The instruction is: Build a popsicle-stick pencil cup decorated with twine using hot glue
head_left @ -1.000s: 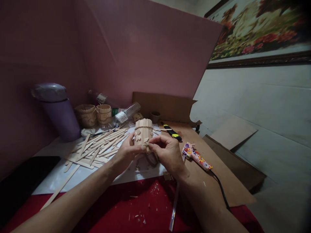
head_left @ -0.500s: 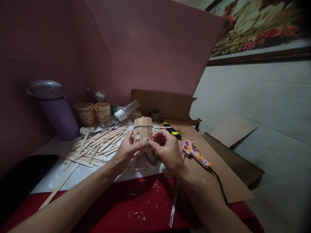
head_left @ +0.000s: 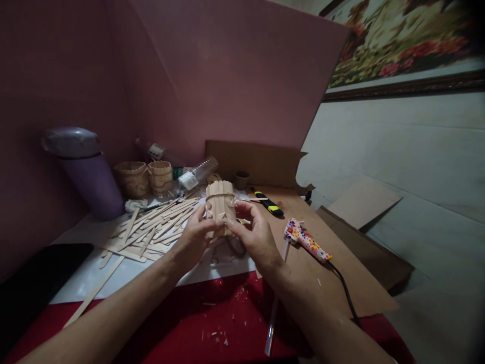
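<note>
A small cup made of wooden craft sticks is held upright between both hands over the white paper. A thin band rings it near the top, and small pale petal-like pieces sit on its side. My left hand is closed round its left side, thumb across the front. On the right, my right hand grips the cup with the thumb against its lower front and the fingers behind. The thumbs nearly meet at a small pale piece on the cup's front. Part of the base is hidden by the hands.
Loose craft sticks lie heaped at left. Two finished-looking cups, a plastic bottle and a purple tumbler stand or lie behind. At right are a yellow-black cutter and a flowered glue gun with a cord.
The cup has shifted slightly left and turned a little. My right fingers, earlier pinched at the front, have spread round the cup's right side.
</note>
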`<state>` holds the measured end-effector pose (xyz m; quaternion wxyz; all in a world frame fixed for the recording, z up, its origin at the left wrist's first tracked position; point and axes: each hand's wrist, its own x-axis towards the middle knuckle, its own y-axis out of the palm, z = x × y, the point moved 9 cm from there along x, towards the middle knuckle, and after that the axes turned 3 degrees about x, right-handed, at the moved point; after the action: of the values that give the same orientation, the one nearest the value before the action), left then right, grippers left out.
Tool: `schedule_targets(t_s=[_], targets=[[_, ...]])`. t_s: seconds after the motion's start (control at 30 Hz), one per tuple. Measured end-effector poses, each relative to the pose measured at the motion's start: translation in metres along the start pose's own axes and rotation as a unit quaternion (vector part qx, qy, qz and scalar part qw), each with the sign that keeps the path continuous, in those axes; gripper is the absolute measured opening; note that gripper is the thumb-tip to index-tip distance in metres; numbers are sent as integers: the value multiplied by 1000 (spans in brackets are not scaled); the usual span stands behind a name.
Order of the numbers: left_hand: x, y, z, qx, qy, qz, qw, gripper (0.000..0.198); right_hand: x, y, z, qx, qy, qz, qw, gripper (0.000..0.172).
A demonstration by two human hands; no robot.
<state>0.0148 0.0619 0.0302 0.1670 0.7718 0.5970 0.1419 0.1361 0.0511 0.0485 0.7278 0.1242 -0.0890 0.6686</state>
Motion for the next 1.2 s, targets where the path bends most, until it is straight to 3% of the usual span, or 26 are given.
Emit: schedule_targets(t_s=[0.6,0.73,0.97,1.2], targets=[[3,1,-10,0,75,3,997,63,-4,9,-3,74,-2,22,997,52],[1,2,-11,-11,63,13,998,55,-3,10,0,107,-8,50,993,49],[0,1,-4,-16,34,53,998,51,-5,7,0,94,-7,24,995,50],[-2,5,-11,-6,45,26,999,62,-8,8,4,52,-49,15,997,47]])
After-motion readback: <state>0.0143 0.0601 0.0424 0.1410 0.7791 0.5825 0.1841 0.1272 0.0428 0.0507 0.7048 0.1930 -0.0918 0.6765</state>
